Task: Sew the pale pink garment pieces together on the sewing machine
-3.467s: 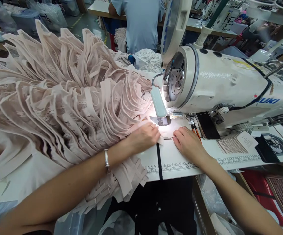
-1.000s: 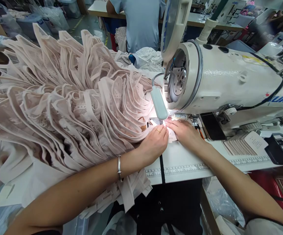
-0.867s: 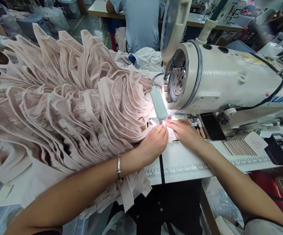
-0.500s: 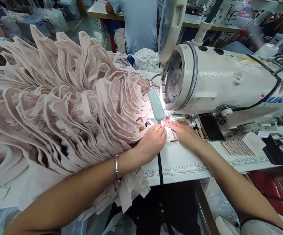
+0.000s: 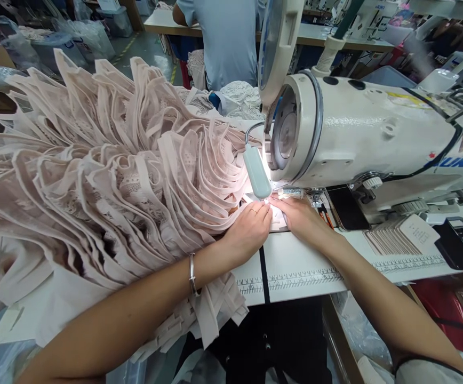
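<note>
L hand (image 5: 249,229) — fingers pinching cloth (image 5: 277,217) just below lamp (image 5: 257,172); R hand (image 5: 301,216) — fingers flat on it. Poss. risk: fingertips nr needle (hidden) get caught, or pile (image 5: 135,192) drags cloth askew.

1. Small lamp (image 5: 257,170): main light; throws white glare under the sewing machine (image 5: 363,130), washing out detail at the tips of the left hand (image 5: 248,230) and right hand (image 5: 300,216).
2. Fabric pile (image 5: 135,176): bright near the lamp, duller leftward; dark shadows between folds.
3. Machine housing: glossy, with speckled highlights.
4. Area below the desk (image 5: 295,256): deep shadow.
5. Background: dimmer, soft; smeared patch (image 5: 421,56) at upper right.
6. Edges: wide-angle stretch elongates the forearms (image 5: 123,312).
</note>
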`<action>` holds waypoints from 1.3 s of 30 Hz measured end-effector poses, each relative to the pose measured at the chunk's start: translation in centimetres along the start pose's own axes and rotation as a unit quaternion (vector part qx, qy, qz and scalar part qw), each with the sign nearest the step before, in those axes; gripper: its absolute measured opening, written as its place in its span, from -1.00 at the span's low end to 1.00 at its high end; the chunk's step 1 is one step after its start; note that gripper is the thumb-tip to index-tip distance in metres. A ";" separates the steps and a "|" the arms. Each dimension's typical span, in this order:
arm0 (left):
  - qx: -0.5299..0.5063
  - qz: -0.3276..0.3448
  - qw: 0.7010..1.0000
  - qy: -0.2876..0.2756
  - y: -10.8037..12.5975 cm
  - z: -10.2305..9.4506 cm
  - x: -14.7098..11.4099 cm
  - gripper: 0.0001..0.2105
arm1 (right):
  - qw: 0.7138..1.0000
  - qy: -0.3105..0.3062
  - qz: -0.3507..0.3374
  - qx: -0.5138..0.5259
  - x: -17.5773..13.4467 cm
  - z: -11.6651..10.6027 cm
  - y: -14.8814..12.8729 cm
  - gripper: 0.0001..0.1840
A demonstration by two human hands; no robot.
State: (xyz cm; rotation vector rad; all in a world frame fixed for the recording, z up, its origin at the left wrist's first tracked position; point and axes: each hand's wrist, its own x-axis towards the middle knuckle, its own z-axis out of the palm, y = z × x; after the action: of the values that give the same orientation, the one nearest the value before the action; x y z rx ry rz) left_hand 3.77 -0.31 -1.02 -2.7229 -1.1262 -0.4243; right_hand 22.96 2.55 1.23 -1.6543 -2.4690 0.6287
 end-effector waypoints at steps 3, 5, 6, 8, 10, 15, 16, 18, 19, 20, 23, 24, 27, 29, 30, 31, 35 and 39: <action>0.006 -0.002 1.000 -0.003 -0.1 -0.1 0.0 -0.71 | 0.999 0.012 -0.038 -0.026 0.2 0.3 0.4 -0.47; 0.012 -0.001 1.000 -0.009 -0.2 -0.1 0.0 -0.71 | 0.998 0.023 -0.052 -0.038 0.2 0.5 0.5 -0.46; 0.013 -0.001 1.000 -0.011 -0.2 -0.1 0.0 -0.72 | 0.997 0.027 -0.054 -0.043 0.3 0.6 0.6 -0.45; 0.013 -0.004 1.000 -0.014 -0.3 -0.1 0.0 -0.72 | 0.997 0.029 -0.055 -0.051 0.3 0.7 0.7 -0.43; 0.009 -0.008 1.000 -0.015 -0.3 -0.1 0.0 -0.73 | 0.996 0.033 -0.063 -0.057 0.3 0.7 0.8 -0.42; 0.003 -0.012 1.000 -0.016 -0.4 0.0 0.0 -0.71 | 0.993 0.049 -0.087 -0.057 0.5 0.7 0.9 -0.50; 0.002 -0.012 1.000 -0.017 -0.5 0.0 0.1 -0.71 | 0.993 0.051 -0.088 -0.055 0.5 0.7 0.9 -0.51; -0.001 -0.014 1.000 -0.020 -0.5 -0.1 0.1 -0.71 | 0.993 0.051 -0.087 -0.055 0.5 0.7 0.9 -0.52; -0.001 -0.015 1.000 -0.023 -0.5 -0.2 0.1 -0.71 | 0.993 0.051 -0.086 -0.056 0.5 0.7 0.8 -0.52; -0.002 -0.016 1.000 -0.024 -0.4 -0.2 0.0 -0.71 | 0.993 0.051 -0.085 -0.058 0.5 0.6 0.8 -0.52; 0.000 -0.014 1.000 -0.023 -0.3 -0.4 -0.1 -0.70 | 0.995 0.042 -0.067 -0.057 0.5 0.3 0.3 -0.54; 0.003 -0.014 1.000 -0.021 -0.4 -0.4 -0.1 -0.69 | 0.996 0.037 -0.055 -0.060 0.4 0.2 0.1 -0.55; 0.019 -0.004 1.000 -0.015 -0.6 -0.4 -0.2 -0.69 | 0.994 0.031 -0.033 -0.098 0.4 0.1 -0.3 -0.55; 0.024 0.005 1.000 -0.013 -0.9 -0.4 -0.3 -0.71 | 0.990 0.045 -0.047 -0.123 0.2 0.3 -0.2 -0.51; 0.020 0.010 1.000 -0.013 -1.0 -0.4 -0.3 -0.72 | 0.989 0.057 -0.058 -0.124 0.1 0.5 -0.1 -0.50; 0.013 0.013 1.000 -0.015 -1.1 -0.4 -0.3 -0.73 | 0.988 0.068 -0.069 -0.119 -0.1 0.7 0.2 -0.48; -0.018 0.015 0.999 -0.023 -0.8 -0.3 -0.4 -0.75 | 0.986 0.099 -0.101 -0.085 -0.7 1.4 0.9 -0.48; -0.037 0.013 0.999 -0.013 -0.1 -0.2 -0.6 -0.75 | 0.984 0.109 -0.114 -0.079 -1.0 1.5 0.8 -0.46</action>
State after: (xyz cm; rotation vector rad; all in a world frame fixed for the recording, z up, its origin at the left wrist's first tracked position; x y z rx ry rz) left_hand 3.24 -0.73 -1.05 -2.8113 -1.1017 -0.4383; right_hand 23.56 1.50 -0.34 -1.3710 -2.5476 0.2173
